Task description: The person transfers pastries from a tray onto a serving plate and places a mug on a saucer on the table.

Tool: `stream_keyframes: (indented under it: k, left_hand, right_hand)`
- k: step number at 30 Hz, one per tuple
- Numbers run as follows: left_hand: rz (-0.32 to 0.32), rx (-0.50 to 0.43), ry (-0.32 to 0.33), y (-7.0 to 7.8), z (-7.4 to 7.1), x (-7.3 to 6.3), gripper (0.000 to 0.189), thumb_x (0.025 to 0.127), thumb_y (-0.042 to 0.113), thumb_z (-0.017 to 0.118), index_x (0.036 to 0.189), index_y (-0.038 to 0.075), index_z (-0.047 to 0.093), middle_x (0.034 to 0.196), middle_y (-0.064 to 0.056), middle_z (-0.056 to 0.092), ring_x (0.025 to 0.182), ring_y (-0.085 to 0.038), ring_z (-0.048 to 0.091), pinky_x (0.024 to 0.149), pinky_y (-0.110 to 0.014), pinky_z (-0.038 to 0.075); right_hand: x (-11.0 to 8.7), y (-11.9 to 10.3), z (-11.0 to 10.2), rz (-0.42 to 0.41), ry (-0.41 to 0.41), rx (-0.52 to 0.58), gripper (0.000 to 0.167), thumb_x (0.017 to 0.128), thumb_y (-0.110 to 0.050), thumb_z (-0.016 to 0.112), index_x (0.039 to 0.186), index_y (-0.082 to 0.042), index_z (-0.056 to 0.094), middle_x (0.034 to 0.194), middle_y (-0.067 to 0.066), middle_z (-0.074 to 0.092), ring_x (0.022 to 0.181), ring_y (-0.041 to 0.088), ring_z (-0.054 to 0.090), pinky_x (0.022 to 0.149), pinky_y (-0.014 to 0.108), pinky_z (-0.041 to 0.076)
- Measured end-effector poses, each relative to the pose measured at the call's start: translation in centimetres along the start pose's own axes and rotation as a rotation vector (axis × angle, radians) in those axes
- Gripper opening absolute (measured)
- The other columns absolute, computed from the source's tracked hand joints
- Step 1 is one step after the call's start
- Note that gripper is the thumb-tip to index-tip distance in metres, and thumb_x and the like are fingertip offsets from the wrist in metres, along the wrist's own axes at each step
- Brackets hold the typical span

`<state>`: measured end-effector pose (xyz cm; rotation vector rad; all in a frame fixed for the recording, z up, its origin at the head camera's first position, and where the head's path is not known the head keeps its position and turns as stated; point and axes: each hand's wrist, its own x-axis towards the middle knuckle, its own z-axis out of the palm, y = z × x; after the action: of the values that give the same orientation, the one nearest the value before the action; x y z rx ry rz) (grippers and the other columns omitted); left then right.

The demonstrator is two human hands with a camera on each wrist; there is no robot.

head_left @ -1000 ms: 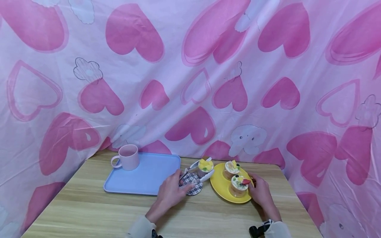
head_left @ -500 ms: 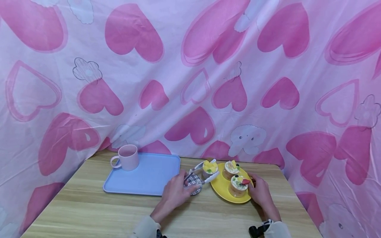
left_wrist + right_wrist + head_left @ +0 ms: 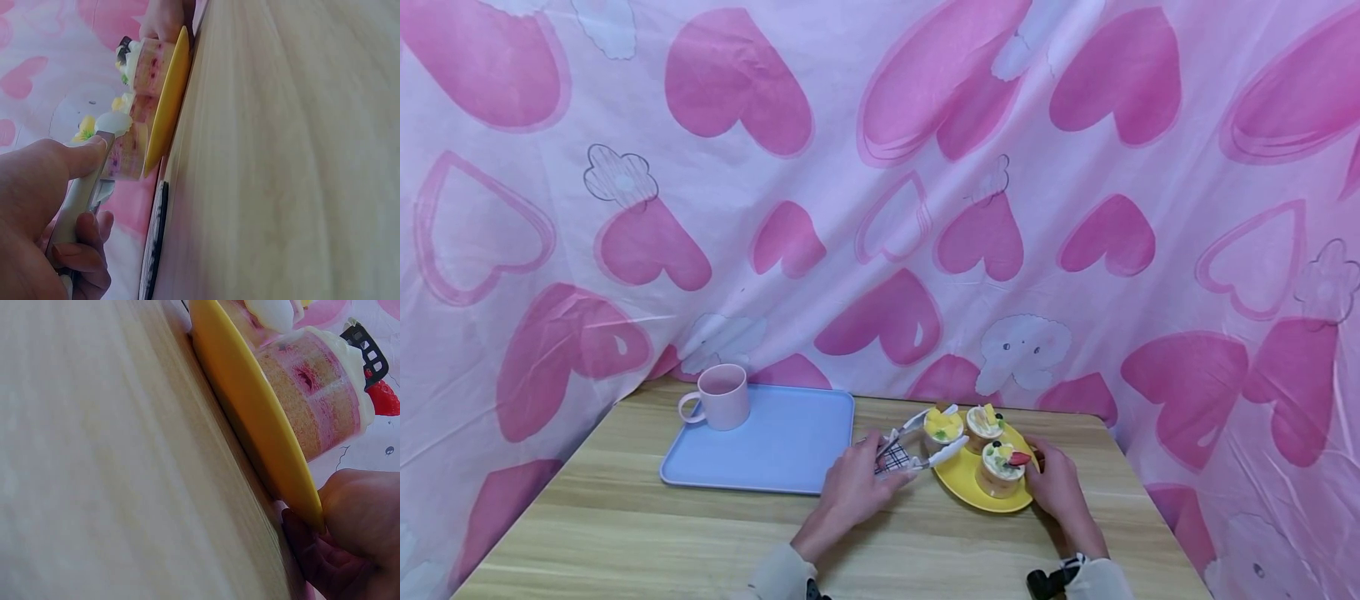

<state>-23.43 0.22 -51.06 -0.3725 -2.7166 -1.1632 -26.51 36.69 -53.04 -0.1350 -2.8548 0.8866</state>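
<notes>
Head vw: coaster (image 3: pixel 893 457) part-hidden (L hand (image 3: pixel 856 482))

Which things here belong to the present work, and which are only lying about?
In use, it seems:
tongs in the left hand
yellow-fruit dessert cup between the tongs
yellow plate held by the right hand
two dessert cups on it

Apparently lying about:
plaid coaster
blue tray
pink mug on the tray

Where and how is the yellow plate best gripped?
Probably by its right rim, coming from the person's right: the yellow plate has a thin edge standing off the table there, so it pinches between thumb and fingers, as the right hand shows. On the left, tongs and a dessert cup crowd it.
</notes>
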Motion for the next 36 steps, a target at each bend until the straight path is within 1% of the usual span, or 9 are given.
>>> stream_keyframes:
  k: [6,10,15,18,22,27,32,36]
  left_hand:
    - [0.022,0.012,-0.002,0.3,0.8,-0.1,0.054,0.085,0.060,0.087,0.110,0.018,0.064,0.087,0.007,0.064,0.073,-0.008,0.053,0.061,-0.026,0.045]
    - [0.023,0.027,-0.011,0.4,1.3,-0.2,0.053,0.085,0.060,0.087,0.109,0.020,0.063,0.086,0.008,0.064,0.072,-0.007,0.053,0.060,-0.026,0.044]
    - [0.019,0.016,-0.025,0.5,1.5,-0.3,0.054,0.084,0.061,0.087,0.108,0.020,0.062,0.085,0.008,0.062,0.071,-0.007,0.052,0.059,-0.027,0.043]
    - [0.023,0.011,-0.033,0.4,1.6,-0.4,0.056,0.084,0.061,0.088,0.109,0.019,0.062,0.086,0.007,0.063,0.070,-0.007,0.052,0.058,-0.026,0.043]
    - [0.036,0.015,-0.028,0.2,1.4,-0.5,0.058,0.081,0.062,0.090,0.106,0.018,0.061,0.086,0.005,0.063,0.071,-0.008,0.052,0.059,-0.027,0.043]
    - [0.044,0.033,-0.038,-0.5,1.1,-0.7,0.060,0.079,0.064,0.091,0.104,0.018,0.060,0.084,0.008,0.059,0.072,-0.008,0.051,0.059,-0.027,0.042]
    - [0.040,0.041,-0.051,-1.0,0.9,-0.7,0.061,0.078,0.065,0.090,0.108,0.019,0.061,0.085,0.010,0.058,0.073,-0.008,0.051,0.059,-0.028,0.043]
    - [0.033,0.028,-0.064,-1.1,0.5,-0.7,0.066,0.078,0.063,0.091,0.116,0.017,0.062,0.089,0.007,0.061,0.075,-0.008,0.053,0.061,-0.028,0.044]
  right_hand:
    - [0.1,0.0,0.0,0.007,-0.007,0.009,0.048,0.104,-0.006,0.064,0.151,0.000,0.057,0.124,0.024,0.069,0.101,0.031,0.063,0.084,0.041,0.059]
    - [0.0,0.1,0.1,0.021,-0.018,0.009,0.049,0.105,-0.007,0.063,0.153,-0.001,0.056,0.126,0.025,0.069,0.103,0.031,0.064,0.087,0.045,0.061]
    - [0.1,0.1,0.0,0.022,-0.019,0.009,0.048,0.105,-0.007,0.062,0.153,0.000,0.055,0.128,0.026,0.068,0.106,0.033,0.064,0.090,0.048,0.061]
    - [0.1,0.1,0.0,0.020,-0.017,0.009,0.048,0.105,-0.007,0.062,0.153,0.000,0.056,0.128,0.025,0.068,0.106,0.033,0.064,0.091,0.048,0.060]
    - [0.0,0.2,0.1,0.017,-0.017,0.009,0.048,0.105,-0.006,0.062,0.152,0.000,0.056,0.128,0.025,0.068,0.106,0.033,0.064,0.091,0.049,0.060]
    - [0.1,0.2,0.1,0.005,-0.009,0.001,0.047,0.104,-0.005,0.063,0.151,0.001,0.058,0.126,0.025,0.069,0.105,0.033,0.065,0.089,0.049,0.060]
    - [-0.1,0.2,0.1,-0.001,-0.001,0.001,0.047,0.104,-0.004,0.064,0.150,0.002,0.058,0.125,0.025,0.070,0.105,0.032,0.065,0.087,0.048,0.059]
    - [0.0,0.3,0.2,-0.007,0.001,0.001,0.047,0.103,-0.004,0.064,0.150,0.002,0.058,0.124,0.025,0.070,0.103,0.032,0.064,0.086,0.046,0.059]
